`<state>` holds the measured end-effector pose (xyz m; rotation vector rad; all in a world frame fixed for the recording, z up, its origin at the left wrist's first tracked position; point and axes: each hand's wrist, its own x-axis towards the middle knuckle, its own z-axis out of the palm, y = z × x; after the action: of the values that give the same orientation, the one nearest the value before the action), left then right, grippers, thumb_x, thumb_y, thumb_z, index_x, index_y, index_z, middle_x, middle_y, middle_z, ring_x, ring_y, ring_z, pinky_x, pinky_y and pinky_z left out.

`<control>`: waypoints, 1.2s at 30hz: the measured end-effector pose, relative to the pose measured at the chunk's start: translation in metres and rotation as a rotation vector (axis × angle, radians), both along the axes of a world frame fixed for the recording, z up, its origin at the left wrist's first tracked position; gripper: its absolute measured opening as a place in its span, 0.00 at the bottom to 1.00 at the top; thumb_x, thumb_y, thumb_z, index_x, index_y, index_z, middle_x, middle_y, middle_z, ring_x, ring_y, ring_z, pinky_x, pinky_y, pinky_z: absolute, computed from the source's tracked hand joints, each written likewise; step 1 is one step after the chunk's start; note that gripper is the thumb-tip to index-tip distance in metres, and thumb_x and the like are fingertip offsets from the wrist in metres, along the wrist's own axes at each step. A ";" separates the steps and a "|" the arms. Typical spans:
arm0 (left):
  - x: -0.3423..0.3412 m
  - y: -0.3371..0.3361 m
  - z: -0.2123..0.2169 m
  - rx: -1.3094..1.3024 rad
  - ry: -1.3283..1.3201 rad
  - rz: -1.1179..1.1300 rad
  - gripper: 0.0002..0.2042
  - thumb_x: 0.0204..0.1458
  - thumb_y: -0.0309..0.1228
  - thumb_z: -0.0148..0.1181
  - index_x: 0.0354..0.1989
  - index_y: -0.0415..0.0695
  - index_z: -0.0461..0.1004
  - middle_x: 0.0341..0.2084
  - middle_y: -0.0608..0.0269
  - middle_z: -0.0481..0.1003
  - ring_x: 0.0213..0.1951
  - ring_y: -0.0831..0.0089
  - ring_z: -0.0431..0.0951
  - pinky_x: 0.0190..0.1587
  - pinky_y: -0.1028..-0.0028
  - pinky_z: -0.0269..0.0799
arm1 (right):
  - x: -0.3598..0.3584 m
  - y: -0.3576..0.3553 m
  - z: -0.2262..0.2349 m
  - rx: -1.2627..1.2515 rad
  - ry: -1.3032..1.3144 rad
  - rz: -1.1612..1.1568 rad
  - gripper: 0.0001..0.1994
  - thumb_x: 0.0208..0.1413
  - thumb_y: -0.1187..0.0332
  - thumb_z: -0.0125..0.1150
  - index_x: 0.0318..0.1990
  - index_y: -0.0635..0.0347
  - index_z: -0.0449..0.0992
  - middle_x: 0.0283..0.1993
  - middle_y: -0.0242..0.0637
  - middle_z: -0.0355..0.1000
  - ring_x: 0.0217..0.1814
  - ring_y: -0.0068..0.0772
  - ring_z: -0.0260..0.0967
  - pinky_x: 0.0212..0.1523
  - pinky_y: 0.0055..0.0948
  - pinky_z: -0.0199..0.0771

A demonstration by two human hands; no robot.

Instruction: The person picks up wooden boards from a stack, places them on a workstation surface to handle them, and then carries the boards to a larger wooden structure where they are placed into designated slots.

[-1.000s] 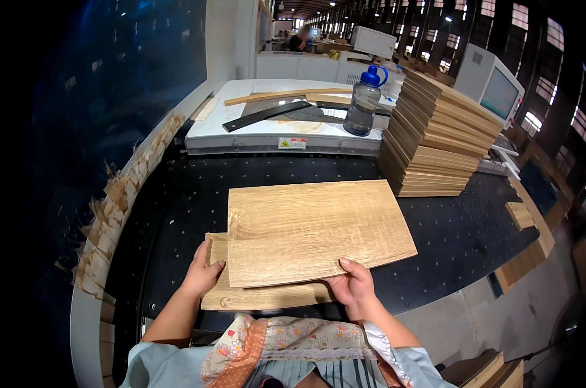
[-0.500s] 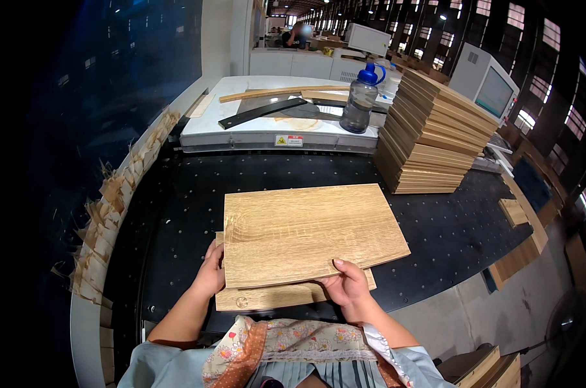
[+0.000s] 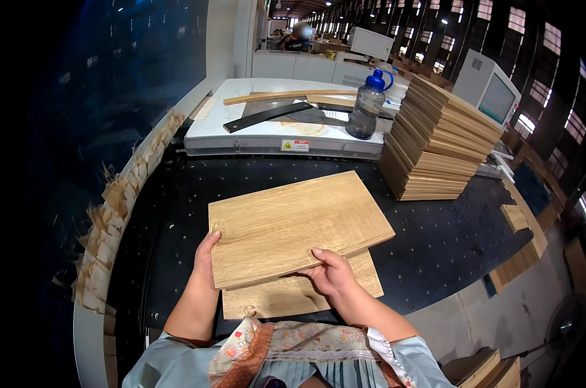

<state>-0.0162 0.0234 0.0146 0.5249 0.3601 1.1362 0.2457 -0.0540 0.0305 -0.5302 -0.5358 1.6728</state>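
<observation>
A light wood-grain board (image 3: 299,226) is held tilted, its right end farther from me than its left. My left hand (image 3: 207,255) grips its left edge, thumb on the top face and fingers underneath. At the near edge, my right hand (image 3: 330,271) clasps the board with the thumb on top; its other fingers are mostly hidden below. Beneath lies a second wood-grain board (image 3: 273,304) on the black dotted table (image 3: 429,258), partly covered by the held one. A small round mark shows near its front left corner.
A tall stack of boards (image 3: 435,142) stands at the back right. Behind the table, a white surface (image 3: 209,136) carries a blue-capped bottle (image 3: 366,107), a black flat bar (image 3: 267,116) and wood strips. A monitor (image 3: 493,90) stands beyond the stack. Torn tape lines the left panel (image 3: 137,161).
The upper board has turned counterclockwise and shifted left. My left thumb now rests on its top face, and more of the lower board shows at the right.
</observation>
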 end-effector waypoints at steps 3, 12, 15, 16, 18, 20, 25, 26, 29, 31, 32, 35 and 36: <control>-0.004 0.006 -0.012 0.011 -0.079 -0.055 0.27 0.44 0.27 0.53 0.56 0.40 0.59 0.47 0.50 0.68 0.48 0.57 0.70 0.50 0.61 0.68 | -0.007 0.011 -0.001 -0.002 -0.001 -0.004 0.21 0.54 0.69 0.51 0.54 0.69 0.59 0.51 0.48 0.67 0.52 0.43 0.67 0.51 0.46 0.68; 0.000 0.007 -0.010 0.119 -0.082 -0.051 0.29 0.42 0.23 0.51 0.58 0.39 0.55 0.49 0.49 0.67 0.50 0.55 0.70 0.51 0.59 0.68 | -0.007 0.023 -0.022 -0.013 0.090 -0.040 0.24 0.55 0.63 0.52 0.56 0.64 0.59 0.55 0.44 0.64 0.57 0.40 0.62 0.54 0.43 0.65; -0.003 0.008 -0.014 0.083 -0.108 -0.047 0.29 0.43 0.24 0.51 0.58 0.39 0.55 0.49 0.48 0.67 0.49 0.55 0.70 0.51 0.59 0.68 | -0.008 0.021 -0.017 0.016 0.172 -0.003 0.24 0.54 0.62 0.54 0.56 0.63 0.59 0.55 0.43 0.64 0.57 0.40 0.62 0.54 0.43 0.65; -0.005 0.008 -0.017 0.064 -0.122 -0.047 0.28 0.43 0.24 0.51 0.58 0.39 0.55 0.49 0.48 0.68 0.49 0.55 0.71 0.51 0.59 0.68 | -0.008 0.021 -0.018 0.023 0.167 0.005 0.24 0.54 0.63 0.54 0.56 0.64 0.59 0.55 0.43 0.64 0.57 0.40 0.62 0.54 0.42 0.65; -0.008 0.010 -0.021 0.031 -0.143 -0.065 0.28 0.44 0.26 0.51 0.57 0.38 0.56 0.48 0.48 0.68 0.49 0.55 0.71 0.51 0.58 0.68 | -0.009 0.021 -0.021 0.041 0.158 0.021 0.24 0.54 0.63 0.54 0.56 0.64 0.59 0.54 0.44 0.65 0.56 0.40 0.63 0.54 0.41 0.65; -0.008 0.009 -0.021 0.008 -0.155 -0.076 0.27 0.45 0.28 0.52 0.57 0.38 0.57 0.48 0.47 0.68 0.49 0.55 0.71 0.51 0.58 0.68 | -0.009 0.020 -0.022 0.035 0.084 0.005 0.24 0.54 0.63 0.54 0.56 0.65 0.59 0.53 0.44 0.65 0.55 0.40 0.64 0.54 0.40 0.66; -0.005 0.007 -0.016 -0.045 -0.164 -0.076 0.26 0.46 0.30 0.52 0.56 0.38 0.58 0.48 0.48 0.69 0.49 0.55 0.70 0.51 0.59 0.68 | -0.010 0.019 -0.018 -0.021 0.008 -0.030 0.23 0.55 0.64 0.53 0.55 0.68 0.59 0.53 0.47 0.65 0.54 0.41 0.65 0.53 0.40 0.66; -0.006 0.008 -0.018 -0.045 -0.167 -0.079 0.26 0.47 0.30 0.52 0.56 0.38 0.58 0.48 0.48 0.69 0.49 0.55 0.70 0.51 0.59 0.68 | -0.010 0.019 -0.016 -0.026 0.024 -0.020 0.23 0.55 0.64 0.52 0.55 0.68 0.59 0.53 0.47 0.65 0.54 0.41 0.65 0.53 0.40 0.66; -0.009 0.010 -0.025 -0.044 -0.172 -0.083 0.26 0.47 0.31 0.52 0.56 0.38 0.58 0.48 0.48 0.69 0.49 0.55 0.70 0.51 0.59 0.67 | -0.010 0.019 -0.014 -0.046 0.046 0.003 0.23 0.56 0.65 0.51 0.55 0.69 0.58 0.53 0.48 0.65 0.54 0.42 0.64 0.54 0.41 0.66; -0.008 0.010 -0.025 -0.042 -0.169 -0.076 0.26 0.47 0.31 0.52 0.56 0.38 0.58 0.48 0.48 0.69 0.49 0.55 0.70 0.51 0.59 0.67 | -0.009 0.020 -0.014 -0.058 0.055 0.010 0.23 0.56 0.65 0.51 0.55 0.69 0.58 0.53 0.48 0.65 0.55 0.42 0.64 0.54 0.42 0.65; -0.008 0.010 -0.025 -0.042 -0.169 -0.077 0.25 0.47 0.31 0.52 0.56 0.38 0.59 0.48 0.48 0.69 0.49 0.55 0.70 0.51 0.59 0.67 | -0.008 0.021 -0.015 -0.063 0.060 0.012 0.23 0.56 0.65 0.51 0.55 0.70 0.58 0.54 0.48 0.64 0.55 0.42 0.64 0.54 0.43 0.65; -0.008 0.009 -0.023 -0.045 -0.167 -0.081 0.25 0.48 0.31 0.52 0.56 0.38 0.59 0.48 0.48 0.69 0.49 0.56 0.70 0.52 0.58 0.67 | -0.007 0.022 -0.017 -0.057 0.070 0.024 0.23 0.56 0.65 0.50 0.55 0.69 0.58 0.54 0.48 0.64 0.56 0.43 0.64 0.54 0.43 0.65; -0.008 0.009 -0.022 -0.046 -0.166 -0.083 0.25 0.48 0.31 0.52 0.56 0.38 0.59 0.48 0.48 0.69 0.49 0.56 0.70 0.51 0.58 0.67 | -0.007 0.022 -0.018 -0.051 0.071 0.029 0.23 0.56 0.65 0.50 0.55 0.69 0.58 0.54 0.48 0.64 0.56 0.43 0.63 0.55 0.43 0.65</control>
<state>-0.0241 0.0324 -0.0075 0.3979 0.2180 1.0808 0.2384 -0.0319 0.0129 -0.5003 -0.4517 1.7304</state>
